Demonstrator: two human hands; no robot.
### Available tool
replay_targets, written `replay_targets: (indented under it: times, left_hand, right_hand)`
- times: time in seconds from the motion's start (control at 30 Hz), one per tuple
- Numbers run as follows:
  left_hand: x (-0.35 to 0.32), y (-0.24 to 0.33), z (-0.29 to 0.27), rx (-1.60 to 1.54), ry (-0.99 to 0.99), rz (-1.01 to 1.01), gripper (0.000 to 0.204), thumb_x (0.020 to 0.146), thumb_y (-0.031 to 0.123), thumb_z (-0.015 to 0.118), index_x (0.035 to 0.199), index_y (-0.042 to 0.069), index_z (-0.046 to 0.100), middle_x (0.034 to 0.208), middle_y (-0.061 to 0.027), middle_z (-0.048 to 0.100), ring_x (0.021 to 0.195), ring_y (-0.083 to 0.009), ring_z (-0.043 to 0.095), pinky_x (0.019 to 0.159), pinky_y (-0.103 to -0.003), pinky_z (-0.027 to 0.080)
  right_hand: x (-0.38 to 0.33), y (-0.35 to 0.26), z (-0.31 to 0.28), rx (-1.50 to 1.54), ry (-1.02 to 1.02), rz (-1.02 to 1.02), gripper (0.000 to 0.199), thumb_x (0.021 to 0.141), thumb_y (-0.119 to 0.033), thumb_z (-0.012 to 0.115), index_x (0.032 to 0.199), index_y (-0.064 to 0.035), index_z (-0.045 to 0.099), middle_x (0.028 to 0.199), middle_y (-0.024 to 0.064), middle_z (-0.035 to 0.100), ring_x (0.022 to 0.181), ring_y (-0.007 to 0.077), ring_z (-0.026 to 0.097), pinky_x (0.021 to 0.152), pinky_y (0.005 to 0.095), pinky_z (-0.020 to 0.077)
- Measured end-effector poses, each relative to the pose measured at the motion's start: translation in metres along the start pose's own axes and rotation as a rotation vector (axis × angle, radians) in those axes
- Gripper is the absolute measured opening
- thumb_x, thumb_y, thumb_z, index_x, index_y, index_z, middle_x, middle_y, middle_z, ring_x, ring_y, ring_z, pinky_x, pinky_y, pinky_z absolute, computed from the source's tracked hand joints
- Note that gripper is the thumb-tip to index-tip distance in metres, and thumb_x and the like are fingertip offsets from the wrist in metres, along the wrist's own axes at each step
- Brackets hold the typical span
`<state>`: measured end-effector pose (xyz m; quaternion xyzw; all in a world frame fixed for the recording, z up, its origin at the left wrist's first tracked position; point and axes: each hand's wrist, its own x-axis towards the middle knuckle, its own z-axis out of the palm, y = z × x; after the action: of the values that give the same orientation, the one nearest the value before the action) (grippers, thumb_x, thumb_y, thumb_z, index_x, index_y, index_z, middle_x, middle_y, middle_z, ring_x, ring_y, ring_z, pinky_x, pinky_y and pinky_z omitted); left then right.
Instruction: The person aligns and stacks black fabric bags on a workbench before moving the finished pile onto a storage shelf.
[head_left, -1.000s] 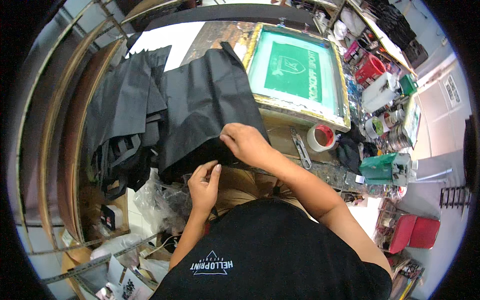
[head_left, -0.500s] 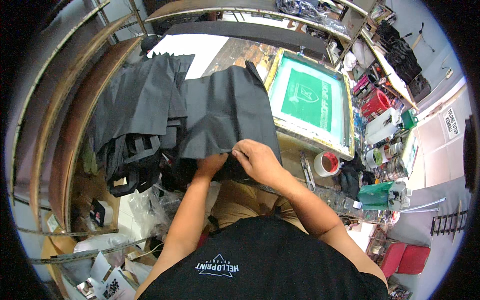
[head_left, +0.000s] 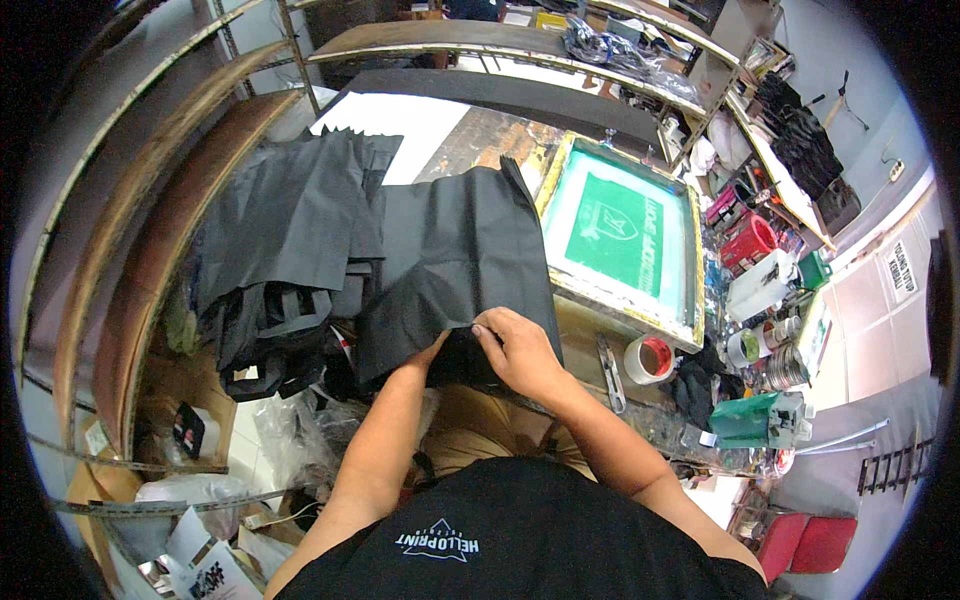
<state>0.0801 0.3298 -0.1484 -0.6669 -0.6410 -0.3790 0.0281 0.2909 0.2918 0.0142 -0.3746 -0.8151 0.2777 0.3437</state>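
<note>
A person seen from above works at a cluttered table. At frame centre, the right hand (head_left: 518, 350) pinches the near edge of a black fabric bag (head_left: 460, 260), fingers closed on it. The left hand (head_left: 432, 355) seems tucked under that edge, its fingers hidden, perhaps to open it. A pile of black bags (head_left: 280, 250) lies left; a green printing screen (head_left: 622, 235) sits right.
</note>
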Motion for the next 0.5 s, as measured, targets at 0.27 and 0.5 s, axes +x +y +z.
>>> replay_targets:
  times: [0.27, 0.5]
  left_hand:
    - [0.012, 0.002, 0.008, -0.072, 0.010, -0.068, 0.043, 0.088, 0.028, 0.076, 0.118, 0.000, 0.064, 0.119, -0.0188, 0.066, 0.110, -0.0371, 0.059, 0.098, -0.045, 0.043]
    - [0.014, 0.003, 0.007, -0.145, 0.020, -0.155, 0.039, 0.088, 0.027, 0.077, 0.114, 0.000, 0.066, 0.114, -0.0167, 0.068, 0.105, -0.0336, 0.061, 0.094, -0.042, 0.045]
  right_hand:
    - [-0.001, 0.005, 0.006, 0.026, 0.057, -0.005, 0.012, 0.097, -0.009, 0.062, 0.099, 0.0018, 0.066, 0.095, 0.0221, 0.065, 0.092, 0.0405, 0.066, 0.082, 0.0434, 0.0518]
    - [-0.001, 0.005, 0.009, 0.053, 0.051, -0.015, 0.012, 0.097, -0.009, 0.062, 0.098, 0.0028, 0.063, 0.095, 0.0219, 0.065, 0.091, 0.0411, 0.065, 0.080, 0.0428, 0.0513]
